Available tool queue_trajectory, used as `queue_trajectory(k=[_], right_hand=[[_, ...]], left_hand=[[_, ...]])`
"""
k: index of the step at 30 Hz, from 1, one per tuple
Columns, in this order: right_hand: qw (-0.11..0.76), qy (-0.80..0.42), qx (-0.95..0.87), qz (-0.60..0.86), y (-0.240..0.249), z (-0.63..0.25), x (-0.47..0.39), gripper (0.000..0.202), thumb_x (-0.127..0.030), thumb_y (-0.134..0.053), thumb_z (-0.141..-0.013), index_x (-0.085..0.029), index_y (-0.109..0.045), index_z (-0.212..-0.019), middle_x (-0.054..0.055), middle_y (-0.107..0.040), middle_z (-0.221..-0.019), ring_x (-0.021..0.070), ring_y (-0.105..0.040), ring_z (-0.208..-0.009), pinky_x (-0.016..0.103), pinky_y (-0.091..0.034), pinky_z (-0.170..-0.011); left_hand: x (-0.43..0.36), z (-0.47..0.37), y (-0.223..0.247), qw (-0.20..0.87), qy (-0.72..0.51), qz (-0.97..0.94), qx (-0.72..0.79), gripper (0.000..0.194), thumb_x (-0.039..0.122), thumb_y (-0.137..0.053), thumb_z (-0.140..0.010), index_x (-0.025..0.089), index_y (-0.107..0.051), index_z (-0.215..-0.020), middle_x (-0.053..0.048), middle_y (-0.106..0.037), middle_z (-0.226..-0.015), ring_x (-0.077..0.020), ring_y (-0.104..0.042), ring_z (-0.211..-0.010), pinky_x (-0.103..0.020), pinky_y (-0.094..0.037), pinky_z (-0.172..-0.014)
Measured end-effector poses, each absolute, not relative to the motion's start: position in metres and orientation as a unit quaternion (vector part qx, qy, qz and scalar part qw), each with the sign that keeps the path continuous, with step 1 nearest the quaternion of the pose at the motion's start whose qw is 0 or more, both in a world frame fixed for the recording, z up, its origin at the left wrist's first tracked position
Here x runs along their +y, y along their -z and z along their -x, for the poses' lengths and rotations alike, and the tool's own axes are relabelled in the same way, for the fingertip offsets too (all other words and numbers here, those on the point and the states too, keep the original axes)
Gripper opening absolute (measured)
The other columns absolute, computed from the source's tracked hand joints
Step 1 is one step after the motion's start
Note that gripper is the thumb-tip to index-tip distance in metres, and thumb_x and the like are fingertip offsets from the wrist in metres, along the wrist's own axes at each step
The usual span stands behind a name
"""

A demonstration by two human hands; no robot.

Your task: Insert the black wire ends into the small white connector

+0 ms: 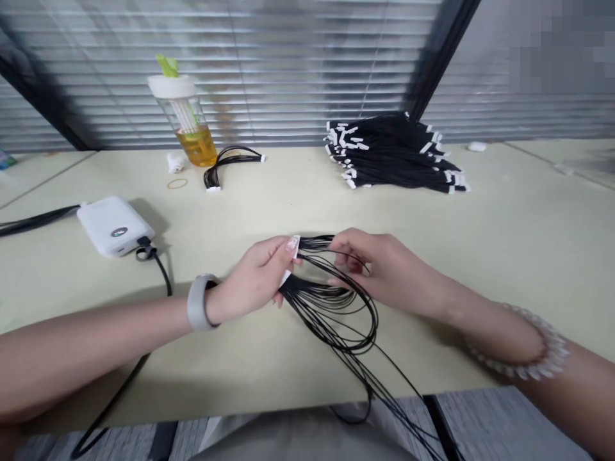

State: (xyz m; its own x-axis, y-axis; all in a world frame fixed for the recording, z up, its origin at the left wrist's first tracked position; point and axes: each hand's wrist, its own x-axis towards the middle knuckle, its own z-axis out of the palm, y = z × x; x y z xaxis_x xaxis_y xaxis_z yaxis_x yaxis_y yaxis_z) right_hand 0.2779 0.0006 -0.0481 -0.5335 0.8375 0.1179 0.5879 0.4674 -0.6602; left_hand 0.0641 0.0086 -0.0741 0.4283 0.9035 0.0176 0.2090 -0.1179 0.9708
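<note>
A bundle of thin black wires (pixel 331 326) with white connectors (pixel 296 246) is held above the table near its front edge. My left hand (pixel 259 272) is closed on the white connectors, thumb on top. To the right, the fingers of my right hand (pixel 372 266) are curled around some of the black wires close to the connectors. Part of the bundle loops below my hands, and loose wire ends hang over the table's front edge toward my lap. My right palm and some fingertips are partly hidden.
A white power bank (pixel 115 225) with a black cable (pixel 166 275) lies at left. Behind stand a bottle of yellow liquid (pixel 199 146) and a short wire harness (pixel 235 160). A pile of black harnesses (pixel 396 157) lies at the back right, before the blinds (pixel 288 77).
</note>
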Motion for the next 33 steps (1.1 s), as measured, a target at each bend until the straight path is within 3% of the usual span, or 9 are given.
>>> queue_trajectory(k=[4, 9, 12, 17, 21, 26, 33], right_hand=[[0.291, -0.219, -0.812, 0.456, 0.040, -0.275, -0.011, 0.042, -0.041, -0.073, -0.067, -0.020, -0.047, -0.091, 0.000, -0.053, -0.080, 0.0105, -0.046, -0.063, 0.023, -0.040, -0.056], [0.284, -0.085, -0.852, 0.432, 0.026, -0.276, -0.031, 0.024, -0.036, -0.063, -0.080, -0.019, -0.049, -0.072, 0.002, -0.050, -0.072, 0.0110, -0.044, -0.060, 0.023, -0.034, -0.052], [0.259, -0.009, -0.879, 0.400, 0.023, -0.277, -0.040, 0.032, -0.037, -0.058, -0.084, -0.018, -0.045, -0.061, 0.000, -0.044, -0.058, 0.0101, -0.038, -0.053, 0.025, -0.028, -0.049], [0.122, -0.125, -0.889, 0.424, 0.026, -0.273, -0.040, 0.043, -0.047, -0.046, -0.088, -0.018, -0.043, -0.056, -0.002, -0.042, -0.047, 0.0084, -0.032, -0.044, 0.027, -0.021, -0.046], [0.027, -0.212, -0.865, 0.454, 0.031, -0.267, -0.032, 0.039, -0.041, -0.041, -0.090, -0.018, -0.043, -0.059, -0.001, -0.047, -0.054, 0.0092, -0.036, -0.049, 0.027, -0.024, -0.049], [0.076, -0.289, -0.864, 0.405, 0.038, -0.264, -0.029, 0.028, -0.027, -0.041, -0.089, -0.018, -0.043, -0.063, -0.003, -0.044, -0.058, 0.0082, -0.037, -0.054, 0.023, -0.029, -0.053], [0.142, -0.267, -0.884, 0.356, 0.056, -0.257, -0.026, 0.024, -0.025, -0.042, -0.089, -0.017, -0.052, -0.069, -0.002, -0.052, -0.064, 0.0082, -0.042, -0.059, 0.023, -0.029, -0.055]], left_hand=[[0.008, -0.066, 0.072, 0.516, -0.340, -0.663, 0.422, 0.039, 0.047, -0.040, -0.091, 0.015, -0.049, -0.072, 0.006, -0.045, -0.053, -0.0032, -0.044, -0.032, -0.012, -0.037, -0.028], [0.006, -0.067, 0.070, 0.512, -0.346, -0.654, 0.436, 0.039, 0.047, -0.039, -0.092, 0.015, -0.048, -0.071, 0.005, -0.046, -0.055, -0.0028, -0.045, -0.032, -0.011, -0.037, -0.028], [0.007, -0.067, 0.072, 0.508, -0.355, -0.647, 0.444, 0.039, 0.048, -0.040, -0.091, 0.015, -0.050, -0.073, 0.004, -0.049, -0.060, -0.0022, -0.045, -0.031, -0.011, -0.037, -0.027], [0.008, -0.066, 0.076, 0.492, -0.359, -0.658, 0.443, 0.040, 0.049, -0.040, -0.091, 0.015, -0.049, -0.072, 0.005, -0.046, -0.052, -0.0033, -0.045, -0.031, -0.011, -0.036, -0.027], [0.009, -0.067, 0.076, 0.483, -0.366, -0.665, 0.438, 0.041, 0.048, -0.039, -0.092, 0.015, -0.047, -0.070, 0.006, -0.044, -0.052, -0.0022, -0.044, -0.031, -0.010, -0.035, -0.027], [0.008, -0.067, 0.075, 0.480, -0.368, -0.668, 0.433, 0.039, 0.045, -0.038, -0.093, 0.015, -0.048, -0.071, 0.005, -0.045, -0.055, -0.0020, -0.045, -0.031, -0.009, -0.034, -0.027], [0.007, -0.067, 0.074, 0.480, -0.362, -0.673, 0.432, 0.039, 0.045, -0.038, -0.093, 0.015, -0.048, -0.071, 0.005, -0.045, -0.055, -0.0029, -0.045, -0.031, -0.010, -0.035, -0.027]])
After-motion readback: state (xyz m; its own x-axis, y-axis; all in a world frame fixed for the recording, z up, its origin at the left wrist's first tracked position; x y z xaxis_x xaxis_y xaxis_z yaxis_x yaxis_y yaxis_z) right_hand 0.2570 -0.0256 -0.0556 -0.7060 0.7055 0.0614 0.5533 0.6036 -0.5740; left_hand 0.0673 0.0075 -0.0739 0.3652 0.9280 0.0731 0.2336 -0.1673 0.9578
